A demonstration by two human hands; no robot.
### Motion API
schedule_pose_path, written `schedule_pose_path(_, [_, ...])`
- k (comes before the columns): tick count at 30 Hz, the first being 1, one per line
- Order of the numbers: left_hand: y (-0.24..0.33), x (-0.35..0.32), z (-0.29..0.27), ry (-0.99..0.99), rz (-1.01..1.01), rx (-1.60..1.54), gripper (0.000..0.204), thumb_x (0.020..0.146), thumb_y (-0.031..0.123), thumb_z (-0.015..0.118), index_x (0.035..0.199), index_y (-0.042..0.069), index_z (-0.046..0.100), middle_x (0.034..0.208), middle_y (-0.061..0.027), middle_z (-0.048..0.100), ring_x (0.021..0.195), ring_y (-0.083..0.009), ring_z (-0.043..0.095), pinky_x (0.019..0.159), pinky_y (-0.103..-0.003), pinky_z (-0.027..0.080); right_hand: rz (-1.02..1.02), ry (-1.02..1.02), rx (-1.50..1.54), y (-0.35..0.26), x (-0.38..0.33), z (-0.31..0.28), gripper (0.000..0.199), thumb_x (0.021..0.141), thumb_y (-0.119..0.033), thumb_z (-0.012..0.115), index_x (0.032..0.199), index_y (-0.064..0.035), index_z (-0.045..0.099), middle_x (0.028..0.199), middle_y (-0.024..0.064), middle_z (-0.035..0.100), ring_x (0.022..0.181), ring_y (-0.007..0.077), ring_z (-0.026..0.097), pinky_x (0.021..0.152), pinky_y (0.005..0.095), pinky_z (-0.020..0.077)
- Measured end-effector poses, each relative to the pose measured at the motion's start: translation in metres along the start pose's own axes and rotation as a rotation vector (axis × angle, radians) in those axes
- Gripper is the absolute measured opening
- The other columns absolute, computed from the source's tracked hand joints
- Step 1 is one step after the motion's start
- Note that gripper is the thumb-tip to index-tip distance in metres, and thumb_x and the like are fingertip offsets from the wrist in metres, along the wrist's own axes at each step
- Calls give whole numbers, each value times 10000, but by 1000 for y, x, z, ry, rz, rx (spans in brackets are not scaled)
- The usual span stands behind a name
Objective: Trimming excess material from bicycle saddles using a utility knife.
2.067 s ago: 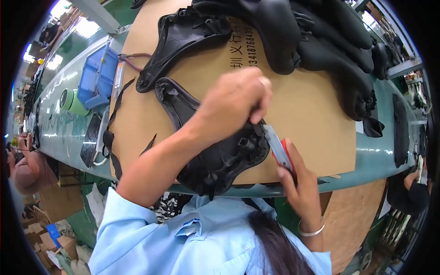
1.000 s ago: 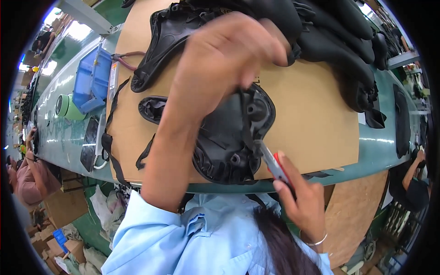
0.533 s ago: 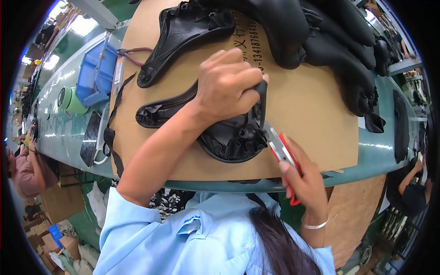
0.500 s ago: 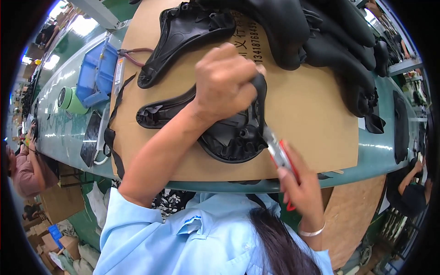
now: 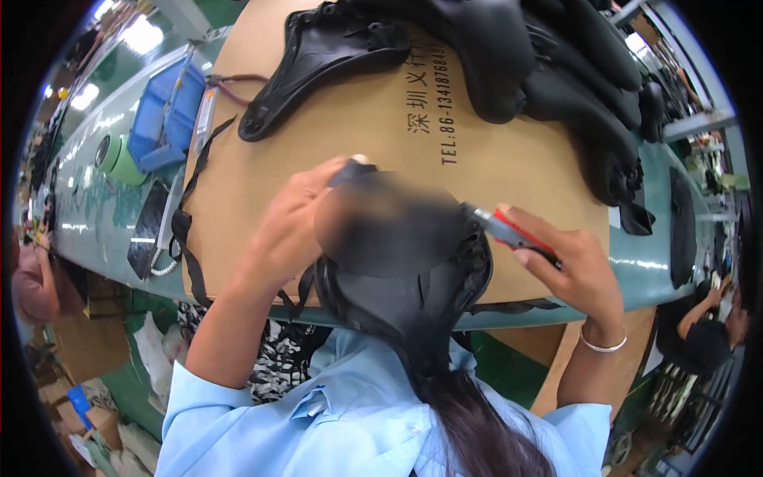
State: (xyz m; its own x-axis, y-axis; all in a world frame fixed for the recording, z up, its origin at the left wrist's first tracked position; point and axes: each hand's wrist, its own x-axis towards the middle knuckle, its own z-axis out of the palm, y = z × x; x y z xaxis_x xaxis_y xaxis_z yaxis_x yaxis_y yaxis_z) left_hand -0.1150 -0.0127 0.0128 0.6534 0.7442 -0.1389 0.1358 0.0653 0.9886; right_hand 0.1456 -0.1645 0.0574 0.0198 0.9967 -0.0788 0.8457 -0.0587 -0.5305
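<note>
The black saddle (image 5: 377, 298) probably was light for its bulk, with a stiff shell, pliable covering and little fragility; its broad rim, clear of the cutter (image 5: 517, 233), seemed the safest hold. It looked matt and hollow, ruffled along its right rim, its middle blurred. It overhung the near edge of the surface (image 5: 644, 274). The left hand (image 5: 298, 215) pinched dark material; the right hand (image 5: 584, 266) gripped the cutter.

Your left grip (image 5: 298, 211) is pinched, forearm (image 5: 238, 310) slanting inward; your right grip (image 5: 568, 262) is clenched, forefinger (image 5: 532, 224) extended, thumb (image 5: 538, 267) below it, wrist (image 5: 602, 319) bent inward.
</note>
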Motion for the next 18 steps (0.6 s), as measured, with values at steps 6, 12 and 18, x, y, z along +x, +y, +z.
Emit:
schedule_pose_path(6, [-3, 36, 21, -104, 50, -487, 448, 1002, 364, 372, 767, 66, 609, 740, -30, 573, 630, -93, 485, 551, -259, 376, -118, -108, -310, -28, -10, 9, 597, 830, -177, 645, 1396, -237, 464, 545, 78, 510, 464, 275, 529, 460, 391, 388])
schedule_pose_path(12, [71, 49, -1, 302, 346, -791, 313, 1005, 342, 413, 813, 97, 446, 599, -39, 429, 467, -122, 359, 426, -260, 288, 120, -58, -367, -63, -63, 27, 598, 859, -191, 630, 1421, -169, 427, 567, 94, 515, 448, 268, 521, 458, 384, 402])
schedule_pose_path(18, [81, 42, -9, 173, 645, -519, 177, 820, 133, 570, 828, 34, 423, 782, -44, 380, 657, -174, 321, 600, -312, 287, 448, 37, 83, -76, -100, 55, 621, 867, -156, 642, 1432, -111, 388, 774, 177, 666, 570, 325, 632, 510, 382, 479])
